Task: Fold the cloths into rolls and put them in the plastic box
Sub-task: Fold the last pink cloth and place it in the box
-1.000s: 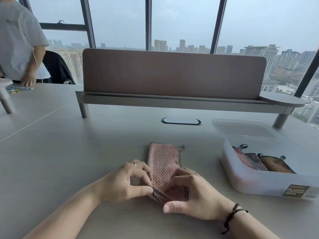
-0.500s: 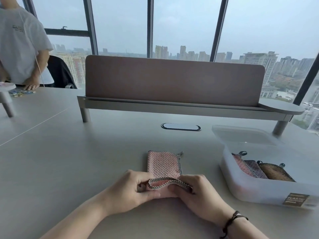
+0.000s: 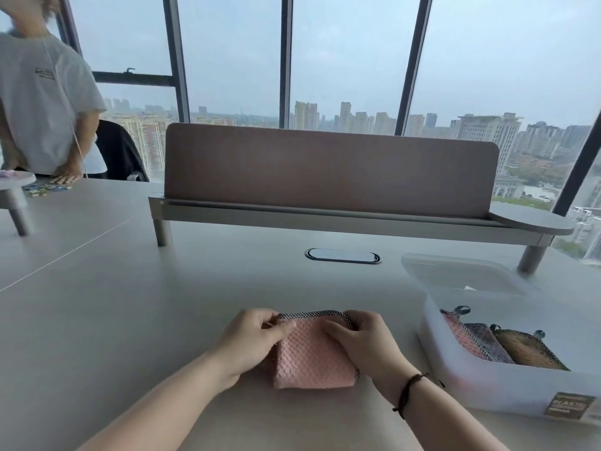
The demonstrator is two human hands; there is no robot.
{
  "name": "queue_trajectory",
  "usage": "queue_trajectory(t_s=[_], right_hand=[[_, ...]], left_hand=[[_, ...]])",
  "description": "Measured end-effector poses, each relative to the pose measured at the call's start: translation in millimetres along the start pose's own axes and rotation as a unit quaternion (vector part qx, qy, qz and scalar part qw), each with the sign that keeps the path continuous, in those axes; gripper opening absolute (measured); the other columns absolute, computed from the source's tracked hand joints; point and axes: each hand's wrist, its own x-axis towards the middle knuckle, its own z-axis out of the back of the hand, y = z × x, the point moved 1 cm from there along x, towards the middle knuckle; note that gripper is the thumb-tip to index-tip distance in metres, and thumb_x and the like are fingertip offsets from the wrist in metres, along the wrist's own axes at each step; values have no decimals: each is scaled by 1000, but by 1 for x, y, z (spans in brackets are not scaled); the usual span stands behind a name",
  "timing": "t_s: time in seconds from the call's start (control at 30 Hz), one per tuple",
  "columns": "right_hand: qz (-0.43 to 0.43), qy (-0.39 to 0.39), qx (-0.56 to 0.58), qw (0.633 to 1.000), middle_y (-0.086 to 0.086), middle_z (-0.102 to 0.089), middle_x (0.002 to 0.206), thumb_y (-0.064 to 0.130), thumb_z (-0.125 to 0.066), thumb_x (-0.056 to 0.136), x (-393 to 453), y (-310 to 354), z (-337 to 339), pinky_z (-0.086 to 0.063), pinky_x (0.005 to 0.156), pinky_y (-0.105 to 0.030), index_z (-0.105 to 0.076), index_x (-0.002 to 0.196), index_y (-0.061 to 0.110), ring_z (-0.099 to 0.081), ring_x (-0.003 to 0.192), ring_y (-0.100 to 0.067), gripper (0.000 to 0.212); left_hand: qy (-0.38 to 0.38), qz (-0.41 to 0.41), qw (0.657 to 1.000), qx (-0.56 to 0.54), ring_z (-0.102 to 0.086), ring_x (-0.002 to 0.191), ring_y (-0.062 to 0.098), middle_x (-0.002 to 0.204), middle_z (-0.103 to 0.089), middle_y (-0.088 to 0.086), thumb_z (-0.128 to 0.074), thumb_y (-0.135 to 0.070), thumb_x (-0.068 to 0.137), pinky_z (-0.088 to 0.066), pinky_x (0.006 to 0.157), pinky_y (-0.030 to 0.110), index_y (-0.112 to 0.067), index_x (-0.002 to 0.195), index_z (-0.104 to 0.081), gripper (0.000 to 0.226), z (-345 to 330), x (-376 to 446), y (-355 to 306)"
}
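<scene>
A pink waffle cloth (image 3: 312,356) with a black-and-white checked border lies folded over on the grey table (image 3: 130,320) in front of me. My left hand (image 3: 252,338) pinches its far left corner. My right hand (image 3: 364,340) grips the far right corner of the same fold. To the right stands a translucent plastic box (image 3: 487,388). Inside it lie three rolled cloths side by side: a pink one (image 3: 460,336), a grey one (image 3: 487,341) and a brown one (image 3: 527,351).
The box's clear lid (image 3: 461,275) lies just behind the box. A low desk shelf with a brown screen (image 3: 328,170) crosses the table further back, with an oval cable port (image 3: 342,256) before it. Another person (image 3: 42,109) stands at the far left by a small stand (image 3: 14,196).
Both hands have carried the cloth's near edge away from me, over the rest of the cloth. The cloth now shows as a shorter, thicker fold. The view has tilted up a little.
</scene>
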Motion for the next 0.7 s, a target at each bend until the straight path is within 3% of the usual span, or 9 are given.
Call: queue_trajectory(t_s=[0.13,0.23,0.33,0.4,0.47,0.6,0.7], right_hand=[[-12,-36,-87,995,-1,-61,62,39,-71,83,18,-2,-11,-36,52,-26,-65,77,4,-51,58,-13,36],[4,-53,-148,988,0,-59,62,37,-67,86,19,-7,-18,-35,53,-27,-60,74,4,-51,63,-17,36],[18,-59,-167,984,1,-64,67,35,-66,87,20,-8,-20,-34,51,-17,-63,76,8,-57,68,-18,30],[25,-62,-171,983,2,-63,67,34,-66,87,20,-7,-21,-32,50,-12,-63,75,9,-56,68,-17,28],[29,-68,-177,981,4,-60,66,34,-66,88,20,-6,-22,-31,50,-11,-61,73,11,-55,69,-18,28],[32,-71,-190,979,-2,-66,73,36,-66,87,19,-5,-24,-37,58,-30,-63,75,9,-58,73,-22,29],[41,-69,-193,978,-2,-68,76,36,-65,88,19,-4,-23,-37,60,-31,-63,77,10,-58,74,-22,28]], left_hand=[[-72,29,995,59,-55,65,10,67,-65,-7,-68,-35,91,-38,64,29,-11,73,-68,30,-7,9,5],[-95,24,988,121,-66,69,11,73,-74,-3,-71,-38,87,-48,66,31,-15,79,-71,24,-8,7,4],[-66,21,995,79,-72,73,10,76,-77,-5,-78,-35,82,-55,70,32,-20,89,-72,18,-9,-2,-2],[-31,47,998,-13,-73,74,9,75,-77,-3,-84,-30,76,-53,68,25,-22,104,-66,33,-7,-9,-7],[6,81,993,-87,-74,79,16,80,-76,5,-90,-25,67,-53,72,27,-25,115,-59,57,-3,-15,-8],[36,114,989,-88,-73,78,25,80,-74,9,-87,-6,70,-54,70,37,-27,123,-51,67,1,-17,-2],[68,104,988,-91,-72,80,22,84,-74,14,-84,-5,73,-55,77,38,-28,127,-48,68,1,-18,-5]])
